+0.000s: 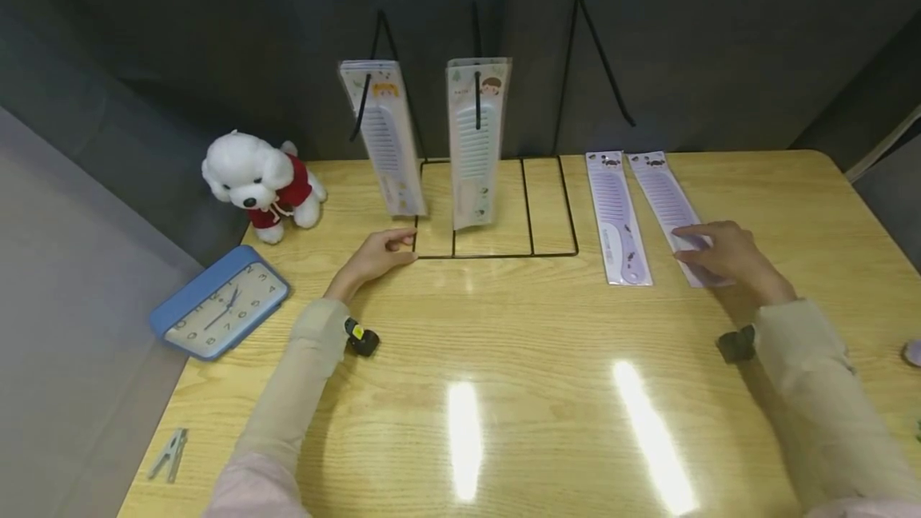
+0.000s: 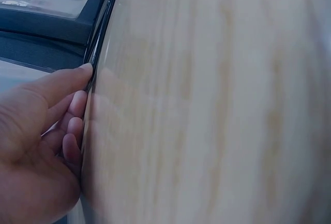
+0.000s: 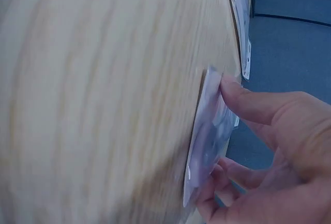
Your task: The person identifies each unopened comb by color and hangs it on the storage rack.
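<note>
A black wire display rack [image 1: 532, 256] stands at the back of the table, with packaged combs on two of its hooks: a bluish one [image 1: 384, 142] on the left and a green one [image 1: 476, 150] in the middle. At the rack's front left corner my left hand [image 1: 376, 256] holds the base wire between thumb and fingers. To the rack's right lie two purple combs in clear packets. My right hand [image 1: 727, 254] grips the lower part of the right packaged comb [image 1: 663, 197], thumb and fingers at its edges. The other packaged comb [image 1: 617, 218] lies just left of it.
On the left sit a white plush dog [image 1: 248, 170] in red and a blue alarm clock [image 1: 223, 302]. A grey clothespin [image 1: 169, 454] lies near the front left edge. The rack's right hook [image 1: 576, 22] bears no comb. A small purple object [image 1: 912, 353] is at the right edge.
</note>
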Motion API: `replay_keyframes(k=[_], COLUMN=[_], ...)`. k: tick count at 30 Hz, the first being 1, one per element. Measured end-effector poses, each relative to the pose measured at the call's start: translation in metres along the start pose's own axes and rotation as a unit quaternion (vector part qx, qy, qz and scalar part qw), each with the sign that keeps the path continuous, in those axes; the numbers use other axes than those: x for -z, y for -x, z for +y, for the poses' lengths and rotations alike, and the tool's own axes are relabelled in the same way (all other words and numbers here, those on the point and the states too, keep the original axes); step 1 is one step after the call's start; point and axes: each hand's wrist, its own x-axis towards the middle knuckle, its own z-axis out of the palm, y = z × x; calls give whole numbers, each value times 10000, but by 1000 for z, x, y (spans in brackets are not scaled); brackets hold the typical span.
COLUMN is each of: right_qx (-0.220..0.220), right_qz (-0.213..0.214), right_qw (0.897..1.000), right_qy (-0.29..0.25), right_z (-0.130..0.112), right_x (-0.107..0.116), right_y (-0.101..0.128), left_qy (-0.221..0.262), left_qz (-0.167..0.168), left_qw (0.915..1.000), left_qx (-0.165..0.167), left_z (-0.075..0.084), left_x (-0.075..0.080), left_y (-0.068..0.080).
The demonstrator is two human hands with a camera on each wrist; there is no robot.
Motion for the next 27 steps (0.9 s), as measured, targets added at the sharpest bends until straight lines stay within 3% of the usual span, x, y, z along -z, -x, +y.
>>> replay_keyframes(k=[7,14,19,22,27], right_qx=[3,-179,-27,146,-97], right_qz=[33,203,785,1244,1840], right_qw=[9993,9990,9947,9865,9711], right_qy=[-368,-369,-664,-1051,-1519], right_z=[5,-4,-11,-18,-46], right_x=[-3,-10,-22,-26,-27], right_y=[2,22,41,55,83], left_qy=[36,80,77,88,110], left_qz=[54,29,16,-13,-9], left_qw=[10000,10000,10000,10000,9999], left_qx=[-3,-22,-29,-45,-108], left_z=[-1,-3,-3,-2,-1], left_x=[-1,-1,-2,-1,0], left_y=[-2,-2,-1,0,0])
